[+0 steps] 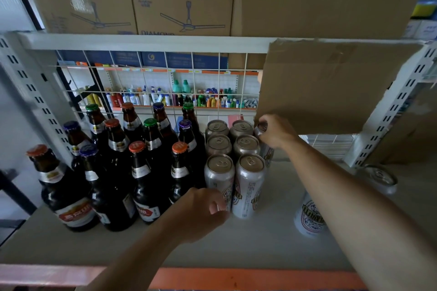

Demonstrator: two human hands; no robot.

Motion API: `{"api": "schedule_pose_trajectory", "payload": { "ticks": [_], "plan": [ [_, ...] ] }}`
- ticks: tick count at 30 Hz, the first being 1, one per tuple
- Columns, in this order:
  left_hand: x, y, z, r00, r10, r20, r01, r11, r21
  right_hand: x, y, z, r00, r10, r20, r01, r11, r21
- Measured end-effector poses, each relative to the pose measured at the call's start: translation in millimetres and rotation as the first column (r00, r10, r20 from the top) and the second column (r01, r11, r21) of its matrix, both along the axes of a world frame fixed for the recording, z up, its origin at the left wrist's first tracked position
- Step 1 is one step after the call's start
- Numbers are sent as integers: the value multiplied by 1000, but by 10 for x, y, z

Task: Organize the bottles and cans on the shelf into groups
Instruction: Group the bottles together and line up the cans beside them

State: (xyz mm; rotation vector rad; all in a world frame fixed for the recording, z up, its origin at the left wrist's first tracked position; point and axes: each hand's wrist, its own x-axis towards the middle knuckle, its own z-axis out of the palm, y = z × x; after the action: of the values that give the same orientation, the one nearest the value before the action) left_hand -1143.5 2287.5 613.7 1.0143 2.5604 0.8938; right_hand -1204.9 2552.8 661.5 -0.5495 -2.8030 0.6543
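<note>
My right hand (275, 131) grips a can (264, 146) at the back of the can group (236, 160) on the shelf (272, 238); my left hand (201, 212), loosely curled, touches the front can (220, 177). I should seat it upright, flush with its row, beside the bottles (132, 160).

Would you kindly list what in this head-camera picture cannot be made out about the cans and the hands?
- Silver can at the back right: top and label are covered by the right hand.
- White-labelled can lying near the right forearm: partly hidden behind that arm.
- Blurred silver can at far right: label unreadable.
- Left hand: fingertips meet the front silver can, but actual grip is unclear.
</note>
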Motion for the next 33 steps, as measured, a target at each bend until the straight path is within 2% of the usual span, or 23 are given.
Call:
{"api": "schedule_pose_trajectory", "payload": {
  "ticks": [6, 12, 16, 26, 30, 33],
  "plan": [
    [2, 27, -30, 1000, -6, 22, 6, 1000, -6, 9, 22, -30, 1000, -2, -15, 1, 1000, -22],
    [9, 45, -76, 999, -19, 33, 19, 1000, -15, 133, -8, 67, 999, 14, 49, -12, 999, -36],
    [39, 112, -99, 998, -55, 25, 55, 998, -24, 398, -52, 185, 1000, -27, 7, 28, 999, -18],
    [159, 451, -131, 982, -186, 35, 187, 982, -25, 1208, 86, 214, 936, -100, 337, 70, 993, 99],
    [166, 560, -147, 977, -209, 34, 209, 978, -4, 1502, 129, 209, 923, -95, 373, 64, 993, 96],
    [199, 608, -150, 973, -228, 22, 228, 974, 3, 1632, 121, 171, 932, -116, 343, 73, 988, 137]
  ]
}}
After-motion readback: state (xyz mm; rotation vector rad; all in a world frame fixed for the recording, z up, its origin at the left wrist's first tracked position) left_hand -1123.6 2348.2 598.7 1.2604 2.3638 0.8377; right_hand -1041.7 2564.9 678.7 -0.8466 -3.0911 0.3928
